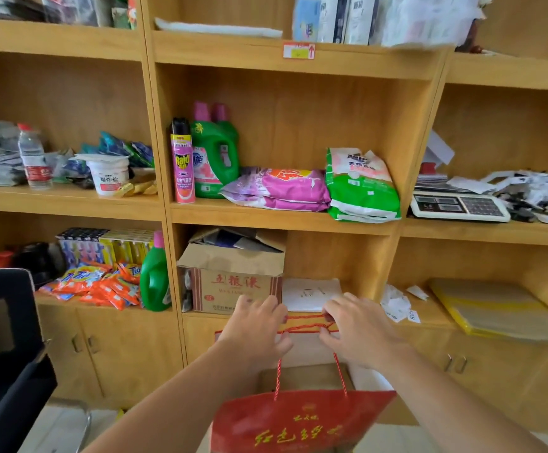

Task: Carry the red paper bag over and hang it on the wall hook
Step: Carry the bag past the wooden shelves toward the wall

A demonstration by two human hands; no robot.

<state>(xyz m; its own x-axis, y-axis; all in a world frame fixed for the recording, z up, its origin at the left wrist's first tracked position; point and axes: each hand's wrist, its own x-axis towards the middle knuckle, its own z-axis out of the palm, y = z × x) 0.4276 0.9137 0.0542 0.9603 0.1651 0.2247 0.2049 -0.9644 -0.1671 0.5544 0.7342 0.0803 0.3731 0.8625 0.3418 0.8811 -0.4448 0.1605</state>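
Note:
The red paper bag (298, 420) with gold lettering hangs low at the bottom centre, in front of the wooden shelving. Its red rope handles (303, 323) are stretched level between my two hands at the front edge of the lower shelf. My left hand (256, 328) grips the left end of the ropes. On the other end, my right hand (354, 331) has its fingers hooked around the ropes. Two rope strands run down from the hands to the bag's top edge. I see no wall hook in this view; it may be hidden behind the hands.
Wooden shelves (279, 217) fill the view, holding detergent bottles, a spray can (182, 161), soap bags, a cardboard box (233, 273), a scale (459, 206) and papers. Cabinet doors sit below. A black chair (4, 354) stands at the left.

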